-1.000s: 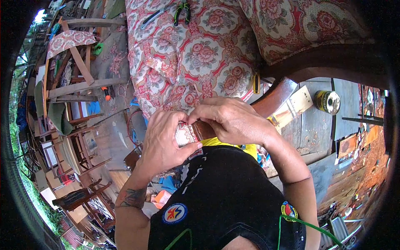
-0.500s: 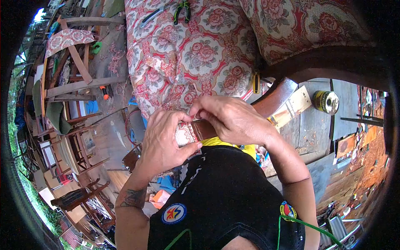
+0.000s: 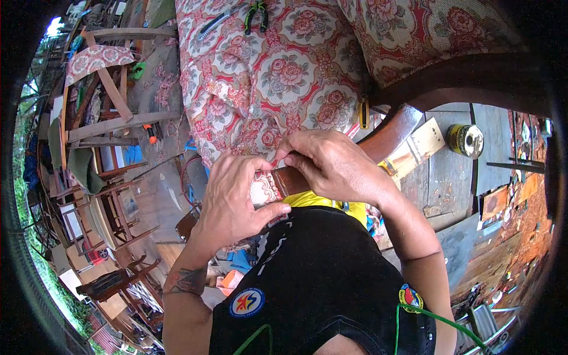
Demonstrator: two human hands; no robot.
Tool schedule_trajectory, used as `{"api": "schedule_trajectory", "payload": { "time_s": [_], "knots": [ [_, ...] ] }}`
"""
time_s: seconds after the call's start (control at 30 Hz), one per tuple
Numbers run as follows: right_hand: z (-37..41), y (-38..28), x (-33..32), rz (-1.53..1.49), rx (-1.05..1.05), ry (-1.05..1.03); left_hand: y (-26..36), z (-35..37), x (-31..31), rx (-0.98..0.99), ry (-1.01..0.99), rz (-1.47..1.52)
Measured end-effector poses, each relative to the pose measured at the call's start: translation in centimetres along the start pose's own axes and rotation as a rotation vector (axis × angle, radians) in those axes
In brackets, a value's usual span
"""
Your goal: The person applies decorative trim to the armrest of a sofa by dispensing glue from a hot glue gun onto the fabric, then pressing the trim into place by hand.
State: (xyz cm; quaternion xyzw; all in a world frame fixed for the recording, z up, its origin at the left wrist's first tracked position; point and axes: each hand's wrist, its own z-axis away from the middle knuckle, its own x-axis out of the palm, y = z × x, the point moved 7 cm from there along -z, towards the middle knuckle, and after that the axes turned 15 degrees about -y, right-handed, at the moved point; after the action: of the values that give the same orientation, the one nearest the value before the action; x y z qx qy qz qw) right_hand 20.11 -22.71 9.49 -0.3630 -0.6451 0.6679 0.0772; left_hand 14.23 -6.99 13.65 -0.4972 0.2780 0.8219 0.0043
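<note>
A chair seat covered in red floral fabric (image 3: 278,77) fills the upper middle. Its dark wooden frame (image 3: 390,139) curves along the right side. My left hand (image 3: 234,198) grips the fabric's folded edge against the frame's near end, thumb underneath. Beside it, my right hand (image 3: 334,165) pinches the same fabric edge with its fingertips, resting on the wood. The two hands' fingertips almost touch. What lies between the fingers is hidden.
Green-handled pliers (image 3: 255,13) and a grey tool (image 3: 216,22) lie on the seat at the top. A yellow tin can (image 3: 465,141) stands on the plank floor at right. Wooden chair frames (image 3: 100,118) and scraps crowd the left side.
Both hands have stayed on the fabric edge, shifting slightly; the right fingertips have moved a little right and down along the frame. The view has tilted a bit.
</note>
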Motion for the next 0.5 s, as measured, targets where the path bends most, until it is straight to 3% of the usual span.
{"api": "schedule_trajectory", "payload": {
  "time_s": [0.27, 0.37, 0.5],
  "knots": [
    [0.2, 0.2, -0.1, 0.01, -0.003, 0.074, -2.1, -1.7, -1.5, 0.177, -0.016, 0.039],
    [0.1, 0.2, -0.1, -0.008, -0.004, 0.103, -3.3, -3.4, -1.1, 0.192, -0.093, 0.385],
    [0.2, 0.4, -0.6, 0.04, 0.01, 0.19, -3.6, -4.3, -1.2, 0.178, -0.165, 0.309]
  ]
}}
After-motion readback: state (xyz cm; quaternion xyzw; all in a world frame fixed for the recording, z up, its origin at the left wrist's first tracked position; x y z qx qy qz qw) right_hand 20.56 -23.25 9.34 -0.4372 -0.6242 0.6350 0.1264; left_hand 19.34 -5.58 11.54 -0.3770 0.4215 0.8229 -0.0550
